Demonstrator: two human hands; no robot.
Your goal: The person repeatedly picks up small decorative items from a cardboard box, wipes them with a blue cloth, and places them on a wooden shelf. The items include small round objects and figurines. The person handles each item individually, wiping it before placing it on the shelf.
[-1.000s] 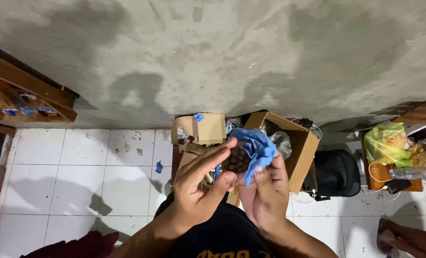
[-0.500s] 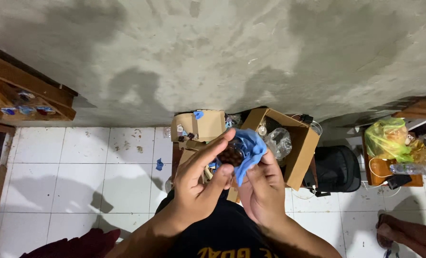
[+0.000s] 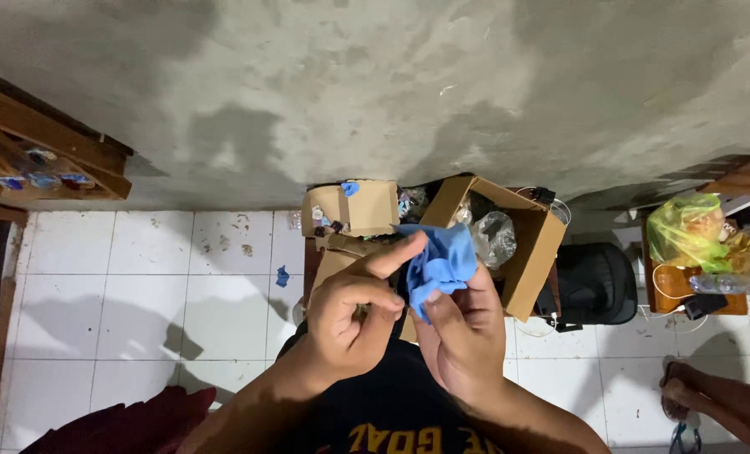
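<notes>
Both my hands are raised in front of my chest, working a blue cloth point(image 3: 439, 264). My left hand point(image 3: 356, 313) has its fingers curled, its index finger stretched across the cloth's upper edge. My right hand point(image 3: 460, 326) cups the cloth from below and the right, fingers wrapped around it. A small dark object between the hands is almost hidden by the cloth; I cannot tell what it is. Below my hands is my black shirt point(image 3: 381, 410) with yellow print.
Open cardboard boxes point(image 3: 526, 252) with clutter stand on the white tiled floor point(image 3: 139, 294) against a grey concrete wall point(image 3: 375, 92). A black bag point(image 3: 595, 284) and a yellow-green plastic bag point(image 3: 688, 229) lie right. A wooden shelf point(image 3: 39, 151) is left. Another person's foot point(image 3: 711, 399) shows at the lower right.
The blue cloth has been folded further over the dark object, which showed more before. My left fingers have curled in, and both hands have shifted slightly.
</notes>
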